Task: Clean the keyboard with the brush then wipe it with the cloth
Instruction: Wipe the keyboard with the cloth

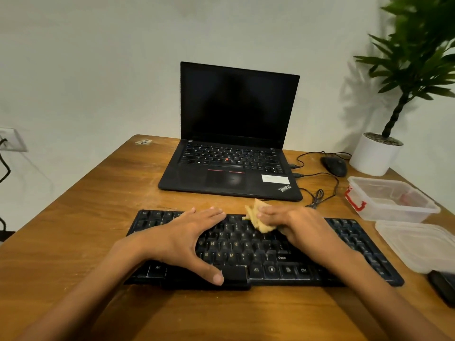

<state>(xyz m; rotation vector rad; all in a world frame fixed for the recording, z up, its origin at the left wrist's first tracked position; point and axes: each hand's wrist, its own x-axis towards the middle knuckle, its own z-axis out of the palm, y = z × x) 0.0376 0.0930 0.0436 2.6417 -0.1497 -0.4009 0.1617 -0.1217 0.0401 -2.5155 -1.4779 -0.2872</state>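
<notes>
- the keyboard lies on the tabletop, long axis running left to right.
- the left hand rests flat on its left-centre keys, fingers straight and spread, holding nothing.
- the right hand has its fingers closed on the bunched yellow cloth, pressing it on the upper middle rows.
- the right-end keys are probably next; the right hand is nearer them.

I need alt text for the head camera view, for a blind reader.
A right hand holds a crumpled yellow cloth on a black keyboard, while the left hand lies flat on its keys. An open laptop with a dark screen stands behind, on a wooden table.
</notes>
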